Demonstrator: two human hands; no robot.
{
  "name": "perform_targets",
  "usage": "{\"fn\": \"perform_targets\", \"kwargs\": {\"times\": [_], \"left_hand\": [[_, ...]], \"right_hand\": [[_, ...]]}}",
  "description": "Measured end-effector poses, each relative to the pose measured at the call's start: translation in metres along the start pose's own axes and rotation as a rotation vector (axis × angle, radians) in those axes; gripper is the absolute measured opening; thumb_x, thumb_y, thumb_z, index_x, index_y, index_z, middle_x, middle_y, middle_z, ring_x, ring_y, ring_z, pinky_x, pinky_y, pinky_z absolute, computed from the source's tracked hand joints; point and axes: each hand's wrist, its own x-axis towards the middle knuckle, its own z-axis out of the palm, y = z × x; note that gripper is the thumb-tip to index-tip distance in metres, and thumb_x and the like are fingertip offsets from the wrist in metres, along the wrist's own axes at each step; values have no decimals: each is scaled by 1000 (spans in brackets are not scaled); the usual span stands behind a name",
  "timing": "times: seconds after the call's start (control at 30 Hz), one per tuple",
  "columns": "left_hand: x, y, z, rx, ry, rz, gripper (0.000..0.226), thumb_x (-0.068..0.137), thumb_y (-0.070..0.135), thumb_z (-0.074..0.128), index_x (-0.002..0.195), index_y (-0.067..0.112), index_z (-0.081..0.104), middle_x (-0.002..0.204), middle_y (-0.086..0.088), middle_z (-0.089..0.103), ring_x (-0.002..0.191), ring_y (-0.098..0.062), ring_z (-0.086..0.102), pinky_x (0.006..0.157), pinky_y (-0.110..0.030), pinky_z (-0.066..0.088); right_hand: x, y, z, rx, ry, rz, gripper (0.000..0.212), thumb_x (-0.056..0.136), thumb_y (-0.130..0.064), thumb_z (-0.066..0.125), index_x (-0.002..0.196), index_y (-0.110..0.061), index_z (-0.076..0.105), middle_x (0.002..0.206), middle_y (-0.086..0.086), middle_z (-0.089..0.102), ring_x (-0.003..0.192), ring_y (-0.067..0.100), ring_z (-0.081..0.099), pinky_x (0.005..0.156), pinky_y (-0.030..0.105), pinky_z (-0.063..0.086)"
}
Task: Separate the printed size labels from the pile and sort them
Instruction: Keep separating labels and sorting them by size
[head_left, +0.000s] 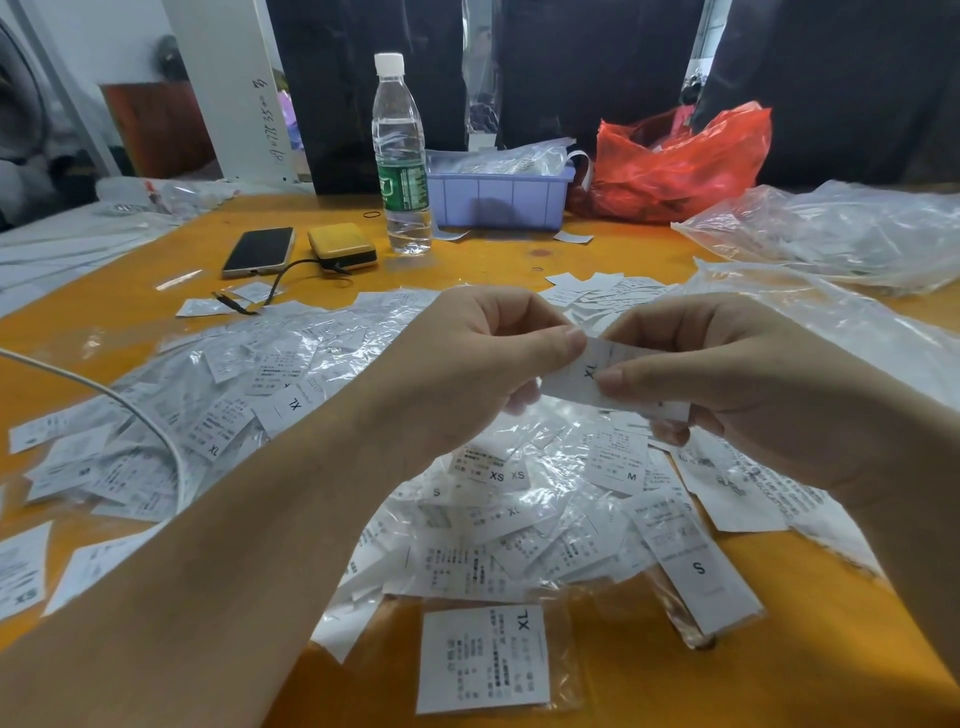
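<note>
Both hands are raised over a pile of white printed size labels on clear plastic. My left hand and my right hand pinch the two ends of a white label marked XL between thumb and fingers. Near the front edge lies a separate stack of XL labels in a clear bag. A stack marked S lies at the right. More labels marked XL are spread at the left, with an XS label at the far left.
The orange table holds a water bottle, a phone, a yellow power bank with a cable, a purple tray, a red plastic bag and clear bags at the right. A white cable crosses the left labels.
</note>
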Motion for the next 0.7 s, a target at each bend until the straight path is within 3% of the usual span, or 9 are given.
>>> {"fn": "perform_targets", "kwargs": {"times": [0.07, 0.17, 0.23, 0.37, 0.47, 0.63, 0.7], "left_hand": [[0, 1, -3, -23, 42, 1, 11, 91, 18, 65, 83, 13, 70, 65, 0, 64, 57, -10, 54, 60, -28, 53], [0, 2, -4, -60, 85, 2, 10, 92, 16, 64, 84, 14, 70, 69, 2, 68, 58, -9, 57, 66, -35, 59], [0, 3, -2, -60, 87, -4, 10, 92, 16, 65, 83, 14, 70, 69, 1, 68, 60, -11, 59, 68, -37, 59], [-2, 2, 2, -42, 42, -13, 11, 91, 19, 65, 81, 16, 69, 73, 0, 68, 69, -12, 63, 61, -27, 54], [-2, 2, 2, -18, 59, -11, 12, 91, 21, 65, 81, 16, 70, 72, 2, 66, 68, -9, 60, 61, -23, 51], [-1, 2, 2, -84, 172, -15, 18, 90, 22, 67, 72, 22, 69, 73, 2, 68, 66, -8, 61, 64, -29, 54], [-1, 2, 4, -100, 197, -14, 18, 89, 22, 68, 72, 22, 70, 76, -2, 66, 65, -9, 59, 64, -32, 52]], "right_hand": [[2, 2, -3, 103, 137, -24, 35, 60, -11, 84, 91, -6, 69, 73, 14, 64, 52, 16, 49, 48, 25, 45], [1, 0, -6, 220, 313, -111, 25, 58, -15, 76, 82, -11, 70, 71, 12, 67, 51, 15, 53, 48, 23, 50], [0, -1, -4, 176, 294, -155, 21, 58, -15, 76, 78, -11, 72, 68, 10, 67, 51, 15, 53, 48, 23, 49], [-2, -2, 8, 73, 210, -132, 40, 58, -19, 76, 95, -7, 68, 73, 22, 68, 50, 15, 53, 47, 22, 48], [-1, -1, 11, 100, 263, -121, 50, 57, -26, 76, 103, -11, 64, 71, 18, 70, 53, 17, 59, 52, 26, 54], [-3, -5, 5, 121, 398, -197, 11, 72, -3, 73, 81, -8, 72, 68, 13, 71, 58, 24, 67, 60, 31, 60], [-4, -5, 10, 65, 393, -224, 14, 76, 5, 71, 78, -9, 74, 67, 14, 71, 57, 24, 68, 59, 30, 60]]}}
